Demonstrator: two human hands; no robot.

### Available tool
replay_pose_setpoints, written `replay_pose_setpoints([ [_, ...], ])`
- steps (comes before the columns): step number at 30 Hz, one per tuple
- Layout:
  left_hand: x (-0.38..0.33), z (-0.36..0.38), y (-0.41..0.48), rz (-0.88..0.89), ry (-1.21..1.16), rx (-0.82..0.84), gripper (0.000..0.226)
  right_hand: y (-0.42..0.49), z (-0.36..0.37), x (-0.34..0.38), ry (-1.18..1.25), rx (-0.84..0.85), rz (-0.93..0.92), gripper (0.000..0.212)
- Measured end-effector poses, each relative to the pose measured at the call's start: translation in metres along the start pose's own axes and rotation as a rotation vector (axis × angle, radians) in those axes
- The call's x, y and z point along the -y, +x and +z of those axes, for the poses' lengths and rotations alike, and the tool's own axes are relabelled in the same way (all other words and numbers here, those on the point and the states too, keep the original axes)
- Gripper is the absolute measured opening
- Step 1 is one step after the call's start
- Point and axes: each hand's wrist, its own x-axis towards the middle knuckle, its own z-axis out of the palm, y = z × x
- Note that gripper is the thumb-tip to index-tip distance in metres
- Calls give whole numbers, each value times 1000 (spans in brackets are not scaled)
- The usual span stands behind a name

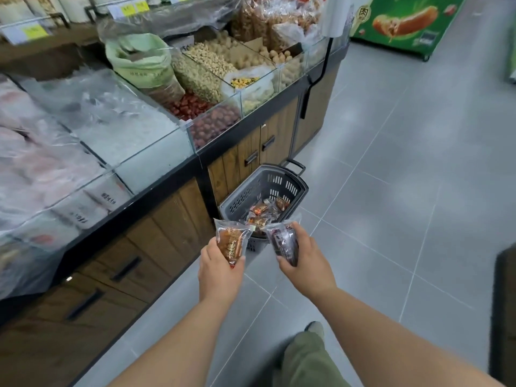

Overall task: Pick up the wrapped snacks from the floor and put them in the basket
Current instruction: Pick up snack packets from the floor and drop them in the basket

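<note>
Fingers [240, 259] of the left hand [220, 272] grasp an orange snack [230, 241]; the right hand [304, 263] grasps a dark snack [283, 243]. Both are held over the near rim of the basket [243, 196]. Wrapped snacks [261, 212] lie inside. The basket stands on grey floor [391, 191], beside a wooden surface [173, 216] carrying glass bins [212, 127].

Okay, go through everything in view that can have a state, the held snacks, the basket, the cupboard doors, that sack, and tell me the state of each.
Orange-brown wrapped snack: off the floor, held in the left grip.
Dark red wrapped snack: off the floor, held in the right grip.
Basket: upright on the floor, several wrapped snacks inside.
Cabinet doors: closed.
Green sack: open at the top.
</note>
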Motion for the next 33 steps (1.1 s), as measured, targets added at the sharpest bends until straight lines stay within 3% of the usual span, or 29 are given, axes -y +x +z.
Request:
replay_pose_setpoints([
  [14,-107,90,85,-255,-178,-58,75,176,-88,-57,69,126,-28,86],
  [22,-110,106,164,-327,-270,-57,70,269,-86,-48,45,218,-30,90],
  [28,-103,108,226,-466,-303,-69,54,338,-89,-31,-7,276,-46,78],
  [33,-107,108,261,-427,-285,-65,55,376,-76,-23,43,297,-16,80],
])
